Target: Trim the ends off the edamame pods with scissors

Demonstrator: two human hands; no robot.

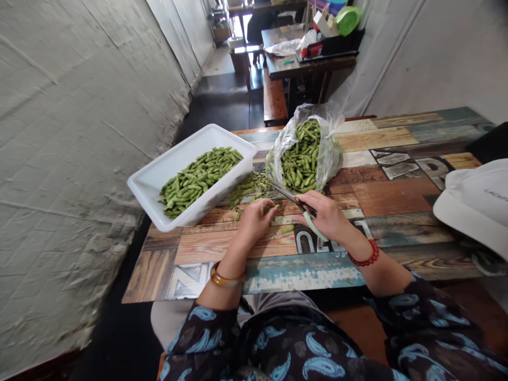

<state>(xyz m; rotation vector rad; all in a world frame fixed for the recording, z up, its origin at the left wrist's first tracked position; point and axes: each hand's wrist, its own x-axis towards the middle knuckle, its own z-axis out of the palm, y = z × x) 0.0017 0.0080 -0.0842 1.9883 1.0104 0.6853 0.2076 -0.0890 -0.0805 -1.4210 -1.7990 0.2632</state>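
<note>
My right hand [326, 214] is closed round the handles of a pair of scissors [291, 197], whose blades point up and left over the table. My left hand [256, 221] pinches a green soybean pod [277, 206] that shows at its fingertips, just left of the scissors. A single loose pod [288, 229] lies on the table between my hands. Beyond them a clear plastic bag [332, 153] stands open, full of pods. To the left, a white tub [145, 182] holds a layer of pods. Trimmed scraps [248, 188] are piled between tub and bag.
The wood-patterned table [214, 243] ends close to my lap. A white cap [476, 193] rests at its right side. A rough white wall [79, 132] runs along the left. Farther off stands another table [278, 66] with a black box and plastic bags, beside a wooden bench [274, 100].
</note>
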